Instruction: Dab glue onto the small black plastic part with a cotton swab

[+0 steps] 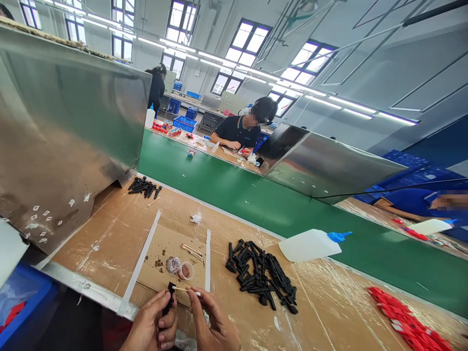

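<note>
At the bottom edge of the head view, my left hand grips a small black plastic part upright between fingers and thumb. Beside it, my right hand pinches a cotton swab, and the swab's tip touches the top of the black part. Just beyond my hands, two small round clear lids lie on a piece of cardboard with brown stains. A pile of several black plastic parts lies to the right of my hands on the brown table.
A white squeeze bottle with a blue cap lies on its side by the green conveyor belt. Another heap of black parts sits far left, red parts far right. Metal shields rise left and right; people work across the belt.
</note>
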Available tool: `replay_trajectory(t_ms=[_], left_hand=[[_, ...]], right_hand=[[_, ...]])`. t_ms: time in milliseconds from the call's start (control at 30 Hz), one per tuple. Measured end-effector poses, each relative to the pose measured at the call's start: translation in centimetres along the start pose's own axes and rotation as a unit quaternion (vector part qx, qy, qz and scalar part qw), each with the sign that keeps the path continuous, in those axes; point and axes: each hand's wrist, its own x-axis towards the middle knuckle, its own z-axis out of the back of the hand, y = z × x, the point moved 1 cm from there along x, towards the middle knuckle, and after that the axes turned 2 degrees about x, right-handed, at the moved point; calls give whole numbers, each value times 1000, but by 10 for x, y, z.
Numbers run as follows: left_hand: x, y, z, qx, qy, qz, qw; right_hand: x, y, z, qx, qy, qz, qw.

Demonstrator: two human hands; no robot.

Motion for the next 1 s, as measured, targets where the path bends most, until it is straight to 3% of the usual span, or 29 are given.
replay_trajectory(t_ms=[267, 533, 633, 833, 1000], left_hand=[[0, 0, 1, -3, -6, 3, 1000], [1, -2, -1, 1, 7, 6, 1000], [-2, -5, -5, 5, 16, 9, 1000], [-3, -8, -5, -3, 38, 13, 999], [4, -1, 6, -23, 72, 11, 997]], right_hand=[[5, 9, 0, -17, -24, 64, 997], [1, 9, -2, -2, -22, 55, 998], [-2, 4, -4, 9, -21, 23, 999], [5, -15, 1, 79, -78, -128, 986], [27, -28, 2, 43, -1, -140, 989]])
